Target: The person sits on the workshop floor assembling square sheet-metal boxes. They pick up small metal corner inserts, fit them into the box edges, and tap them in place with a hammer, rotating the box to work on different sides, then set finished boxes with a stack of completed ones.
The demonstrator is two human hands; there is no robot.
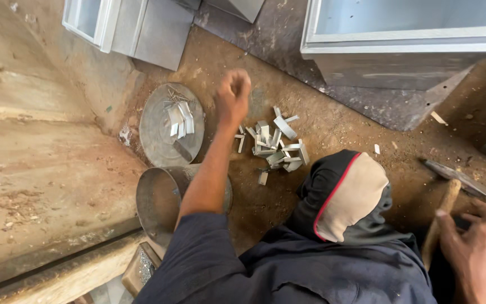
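The left hand is stretched out over the dirt floor, fingers curled into a closed fist; whether anything sits inside the fist cannot be told. Just at its 4 o'clock lies a heap of small bent metal strips, close to the hand but apart from it. At the hand's 9 o'clock a round metal lid lies flat, carrying a few more cut strips on top. At 7 o'clock from the fist, under the forearm, a round metal tin lies tipped on its side.

The right hand, at the frame's 4 o'clock, wraps around a wooden handle of a hammer whose dark head rests on the ground. A grey metal box stands at 1 o'clock.
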